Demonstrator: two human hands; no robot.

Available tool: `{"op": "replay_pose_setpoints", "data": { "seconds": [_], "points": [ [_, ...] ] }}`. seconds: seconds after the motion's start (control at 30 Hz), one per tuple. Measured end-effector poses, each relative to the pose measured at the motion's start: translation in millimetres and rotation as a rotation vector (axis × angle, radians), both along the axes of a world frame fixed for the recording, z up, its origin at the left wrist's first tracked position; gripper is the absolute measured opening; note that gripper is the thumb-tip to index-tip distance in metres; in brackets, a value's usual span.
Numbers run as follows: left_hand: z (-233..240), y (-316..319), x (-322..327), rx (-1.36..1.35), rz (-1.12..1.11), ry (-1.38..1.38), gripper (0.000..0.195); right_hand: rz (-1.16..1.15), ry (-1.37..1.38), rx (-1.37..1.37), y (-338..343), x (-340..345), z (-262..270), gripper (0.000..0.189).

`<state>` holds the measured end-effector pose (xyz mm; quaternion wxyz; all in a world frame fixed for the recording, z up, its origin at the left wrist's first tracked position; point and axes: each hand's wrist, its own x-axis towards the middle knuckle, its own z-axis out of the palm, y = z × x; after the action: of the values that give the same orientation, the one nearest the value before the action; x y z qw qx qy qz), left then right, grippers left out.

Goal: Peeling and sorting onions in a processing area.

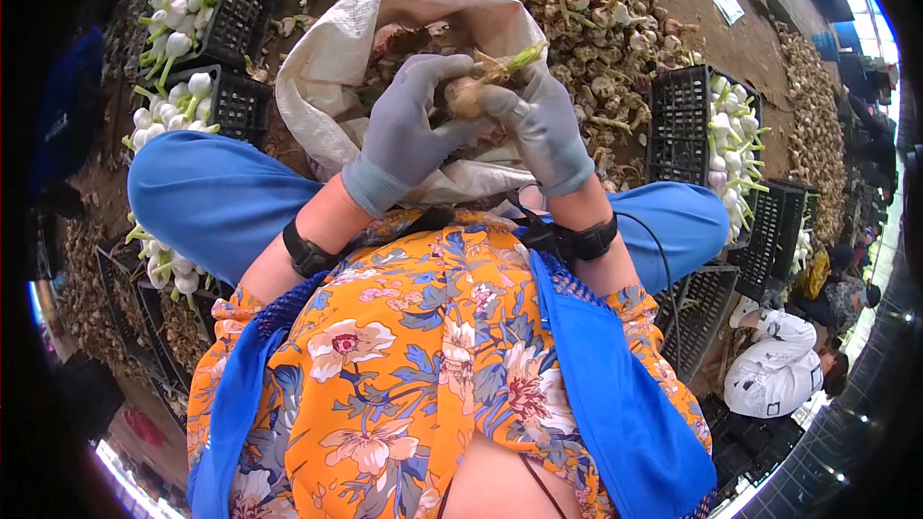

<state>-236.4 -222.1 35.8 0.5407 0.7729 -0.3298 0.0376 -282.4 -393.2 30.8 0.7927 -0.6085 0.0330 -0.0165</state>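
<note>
Both my hands wear grey gloves and are raised over the mouth of a white woven sack (328, 50). A brownish garlic bulb (463, 97) with a short green stem (523, 58) is between them. The thumb and fingers of my left hand (411, 115) curve around the bulb from the left. From the right, my right hand (551, 126) grips it, thumb against the bulb and fingers by the stem. Dry garlic skins and scraps lie inside the sack, partly hidden by my hands.
A heap of untrimmed garlic (598, 29) spreads beyond the sack. Black plastic crates of white garlic bulbs stand at left (241, 7) and right (678, 122). My bent knees flank the sack. A person in white (771, 367) crouches at lower right. A cable runs by my right arm.
</note>
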Motion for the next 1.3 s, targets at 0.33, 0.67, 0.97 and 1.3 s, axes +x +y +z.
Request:
{"op": "replay_pose_setpoints", "data": {
  "seconds": [0.33,0.67,0.97,1.3],
  "points": [
    [-12.4,3.2,6.1,-0.119,-0.154,0.416,0.058,-0.025,0.181,0.441,-4.1,-1.8,3.3,0.027],
    [-8.2,-1.0,2.6,-0.317,-0.217,0.717,0.041,-0.084,0.043,-0.070,-6.7,1.6,-17.0,0.026],
    [-28.3,6.8,15.5,-0.704,-0.452,1.534,0.042,-0.005,0.100,0.060,-2.4,-1.3,-9.2,0.025],
    [-10.6,4.2,11.2,-0.294,-0.230,0.846,0.049,-0.087,0.102,0.250,-10.2,-1.0,-31.5,0.022]
  ]
}}
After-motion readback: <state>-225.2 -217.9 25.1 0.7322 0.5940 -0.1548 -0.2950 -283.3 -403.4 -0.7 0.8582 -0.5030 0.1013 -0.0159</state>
